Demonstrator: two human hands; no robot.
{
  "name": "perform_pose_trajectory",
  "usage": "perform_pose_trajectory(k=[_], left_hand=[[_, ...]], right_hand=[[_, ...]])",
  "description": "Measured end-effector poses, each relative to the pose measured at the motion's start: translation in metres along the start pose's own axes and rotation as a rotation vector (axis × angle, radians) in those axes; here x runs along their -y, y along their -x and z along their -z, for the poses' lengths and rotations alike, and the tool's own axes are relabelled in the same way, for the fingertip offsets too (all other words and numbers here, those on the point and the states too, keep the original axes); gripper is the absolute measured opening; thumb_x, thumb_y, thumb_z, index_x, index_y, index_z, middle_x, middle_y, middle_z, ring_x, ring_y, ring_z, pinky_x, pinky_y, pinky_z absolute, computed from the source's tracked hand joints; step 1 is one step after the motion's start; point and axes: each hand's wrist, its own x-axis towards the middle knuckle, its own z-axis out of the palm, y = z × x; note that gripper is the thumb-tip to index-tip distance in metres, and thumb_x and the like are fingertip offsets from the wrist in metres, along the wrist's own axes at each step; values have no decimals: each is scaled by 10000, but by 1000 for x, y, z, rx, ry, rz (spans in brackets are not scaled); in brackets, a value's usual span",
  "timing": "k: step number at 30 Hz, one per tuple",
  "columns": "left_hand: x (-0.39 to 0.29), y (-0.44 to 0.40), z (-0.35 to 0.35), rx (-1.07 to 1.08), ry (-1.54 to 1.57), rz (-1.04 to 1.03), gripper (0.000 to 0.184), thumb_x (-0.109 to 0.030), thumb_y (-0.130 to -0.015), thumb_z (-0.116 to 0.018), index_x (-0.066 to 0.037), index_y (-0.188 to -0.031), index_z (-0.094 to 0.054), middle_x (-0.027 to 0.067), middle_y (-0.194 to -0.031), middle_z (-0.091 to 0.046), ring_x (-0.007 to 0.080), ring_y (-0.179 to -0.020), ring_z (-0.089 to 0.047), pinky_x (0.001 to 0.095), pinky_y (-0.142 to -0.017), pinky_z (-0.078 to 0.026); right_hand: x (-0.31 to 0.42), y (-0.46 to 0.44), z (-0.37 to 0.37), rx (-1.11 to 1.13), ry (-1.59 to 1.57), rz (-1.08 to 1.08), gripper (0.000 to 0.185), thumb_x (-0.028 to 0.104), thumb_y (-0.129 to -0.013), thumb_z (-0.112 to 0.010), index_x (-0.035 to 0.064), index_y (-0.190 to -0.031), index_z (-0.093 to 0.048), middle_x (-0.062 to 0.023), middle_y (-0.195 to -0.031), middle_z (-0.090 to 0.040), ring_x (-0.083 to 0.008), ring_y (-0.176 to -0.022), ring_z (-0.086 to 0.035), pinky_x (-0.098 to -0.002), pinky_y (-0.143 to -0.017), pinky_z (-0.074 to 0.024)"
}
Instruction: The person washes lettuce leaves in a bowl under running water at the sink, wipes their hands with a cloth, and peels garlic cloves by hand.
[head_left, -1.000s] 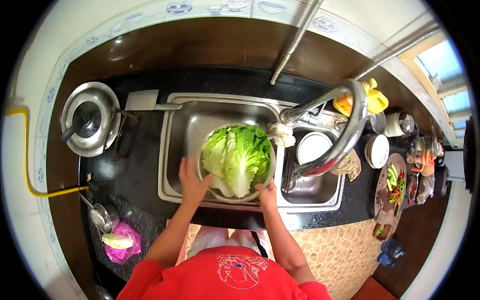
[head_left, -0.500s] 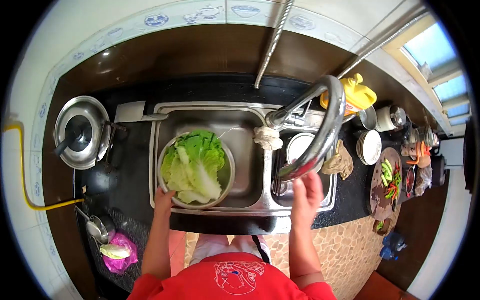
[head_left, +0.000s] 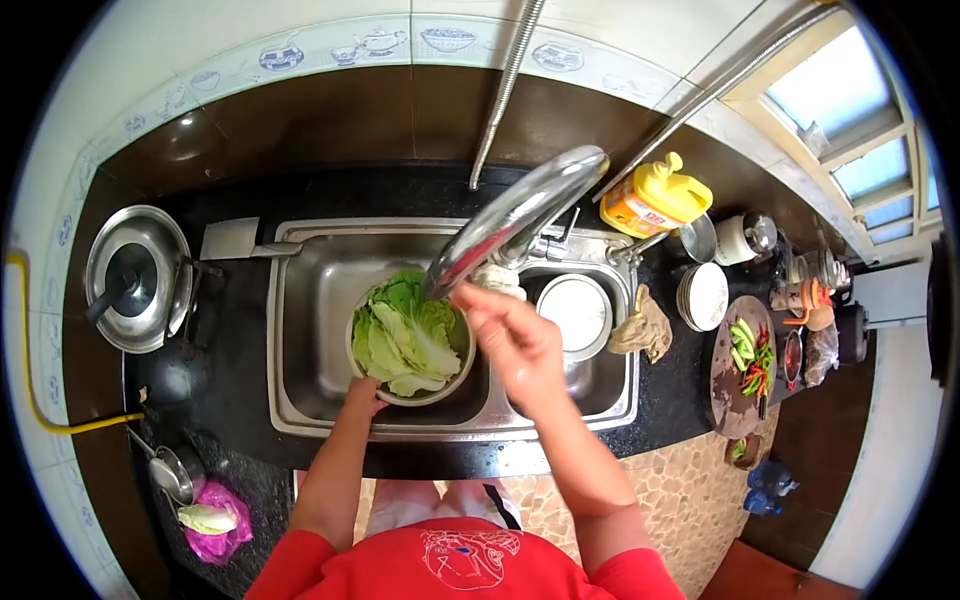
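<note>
A metal bowl [head_left: 466, 372] full of green lettuce leaves [head_left: 408, 335] rests in the left basin of the steel sink [head_left: 285, 400]. My left hand [head_left: 366, 394] grips the bowl's near rim, its fingers partly hidden. The curved chrome faucet [head_left: 510, 215] reaches over the bowl's right edge. At the spout's end, the curled fingers of my right hand [head_left: 522, 350] are on the metal; the exact grip is partly hidden. A pale cloth [head_left: 497, 281] lies by the faucet base, partly covered by the spout. White plates [head_left: 575, 312] sit in the right basin.
Left of the sink are a cleaver [head_left: 230, 240] and a steel pan [head_left: 140, 325]. A yellow jug [head_left: 655, 198], a brown rag [head_left: 643, 328], stacked bowls [head_left: 705, 298] and a cutting board [head_left: 730, 385] with cut peppers stand to the right. A pink bag [head_left: 220, 545] lies front left.
The faucet spout has swung left from the right basin to the bowl, along with my right hand. The bowl has shifted right within the left basin, with my left hand on its rim.
</note>
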Motion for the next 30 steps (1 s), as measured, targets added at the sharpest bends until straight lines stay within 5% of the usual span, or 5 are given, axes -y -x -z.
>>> perform_pose_trajectory(k=[4,10,15,23,30], left_hand=[[6,-12,9,-188,-149,108,487,-104,-799,-543,-52,-1257,-385,153,-1252,-430,320,-1173,-416,510,-949,-333],[-29,86,-52,-324,-267,-368,545,-160,-817,-569,24,-1284,-358,174,-1241,-446,281,-1104,-456,331,-937,-350],[-63,83,-86,117,27,-389,222,-213,-847,-565,-26,-965,-547,64,-846,-578,145,-737,-545,282,-599,-447],[-108,106,-178,526,-30,-206,261,-313,-848,-589,-57,-803,-564,39,-705,-560,134,-535,-510,270,-479,-410],[-64,70,-166,386,-933,-589,328,-398,-824,-579,-79,-884,-623,85,-840,-644,213,-743,-615,361,-703,-472]], right_hand=[[-78,-37,71,-378,-237,-337,352,289,-851,-591,43,-1101,-555,-57,-987,-608,-129,-913,-571,-269,-791,-449],[-136,-88,101,-499,-275,-424,591,312,-891,-527,-67,-1294,-322,-188,-1265,-423,-264,-1130,-453,-358,-900,-412],[-147,-45,81,-715,-378,-205,500,277,-858,-590,-32,-1216,-427,-77,-1060,-541,-127,-873,-514,-269,-746,-446],[-183,157,-16,-184,75,-453,294,113,-879,-514,37,-1163,-501,-88,-941,-621,-152,-759,-593,-277,-689,-471],[-177,183,-16,-19,589,73,231,-12,-748,-557,47,-968,-595,-138,-847,-603,-320,-774,-570,-383,-703,-462]])
